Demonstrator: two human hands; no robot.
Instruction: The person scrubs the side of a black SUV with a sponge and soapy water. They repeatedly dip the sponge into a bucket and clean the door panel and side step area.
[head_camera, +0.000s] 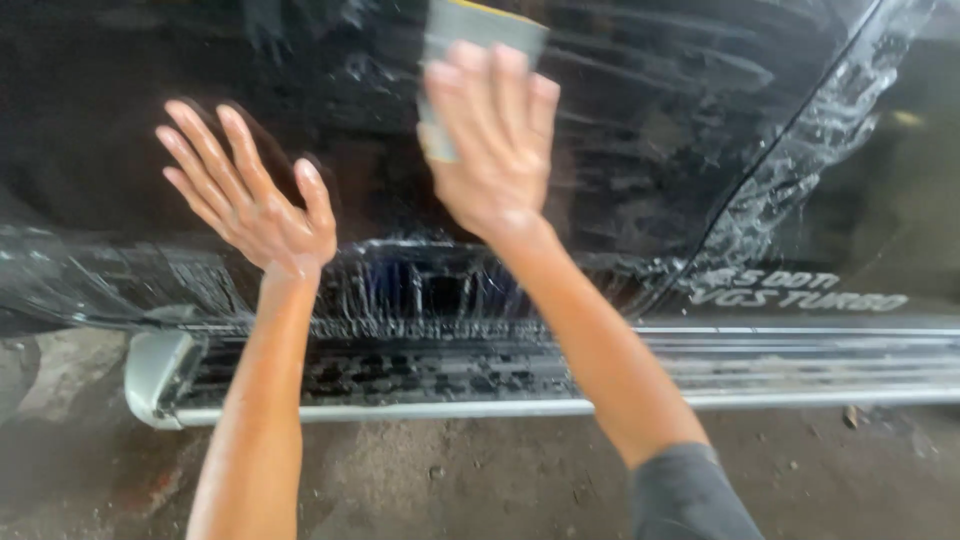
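Sponge (470, 40) pressed flat under the right hand (495, 150), fingers closed over it; left hand (250, 195) splayed, all 5 fingers open, on the soapy black door (650, 120) (long, even, overlapping strokes would serve best).

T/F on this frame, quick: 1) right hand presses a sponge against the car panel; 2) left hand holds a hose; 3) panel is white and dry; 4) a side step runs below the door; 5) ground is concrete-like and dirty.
1. The right hand presses a grey sponge against the car panel. True.
2. The left hand holds a hose. False: it is empty, fingers spread flat on the panel.
3. The panel is white and dry. False: it is black, wet and streaked with suds.
4. A silver-edged side step runs below the door. True.
5. The ground is bare, dirty and concrete-like. True.
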